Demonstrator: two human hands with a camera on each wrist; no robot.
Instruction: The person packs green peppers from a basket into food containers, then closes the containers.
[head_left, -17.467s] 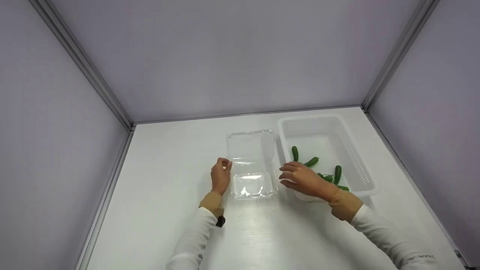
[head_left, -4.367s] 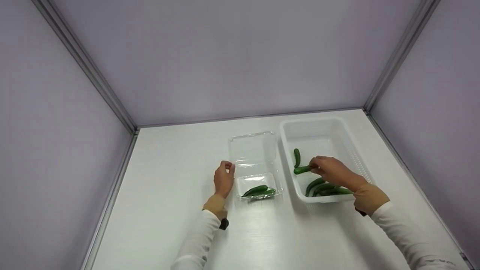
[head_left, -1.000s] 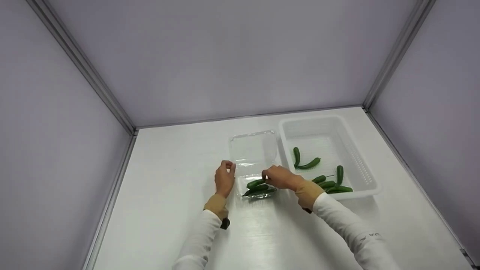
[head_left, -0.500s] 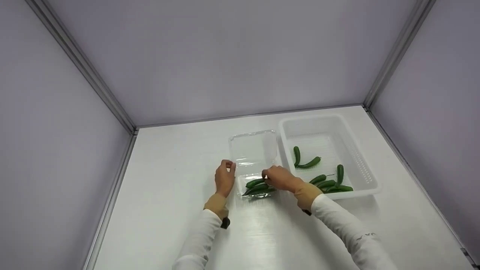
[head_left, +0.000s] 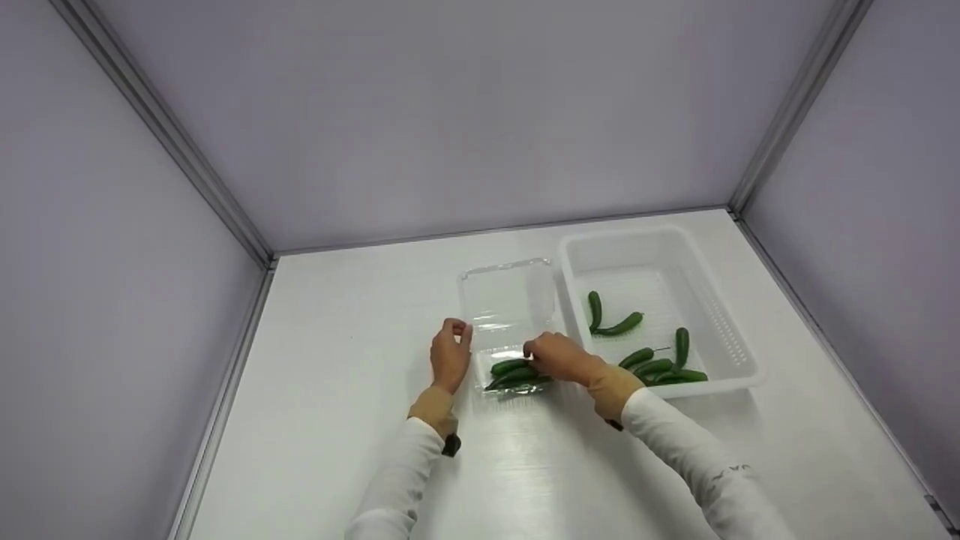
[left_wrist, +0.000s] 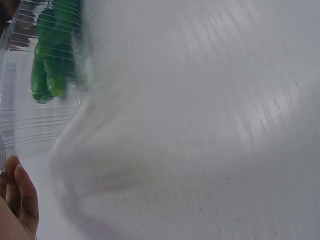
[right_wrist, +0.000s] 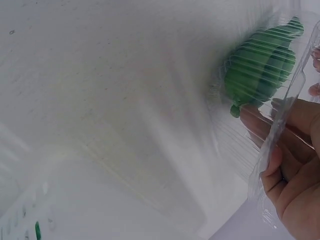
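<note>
Compared with half a second ago, almost nothing is different: the right hand (head_left: pixel 556 358) is at the same place over the near half of the clear clamshell box (head_left: pixel 504 304), and the peppers in the box (head_left: pixel 513 373) lie as before. Four seconds ago this hand was inside the white basket (head_left: pixel 726 324) and held one pepper; now the box holds more peppers than then. The right fingers (right_wrist: pixel 272 167) are curled around the right edge of the box, and they show through the clear ribbed plastic in the right wrist view; I cannot tell if they also touch a pepper. The left hand (head_left: pixel 448 356) rests at the left edge of the box, with its fingers bent and thumb and forefinger together at the rim. The open lid lies flat on the white desk (head_left: pixel 337 390) behind the filled half. The loose peppers (head_left: pixel 660 367) stay in the basket just to the right of the box, some near the front wall and two further back. The right hand hides part of the box.
</note>
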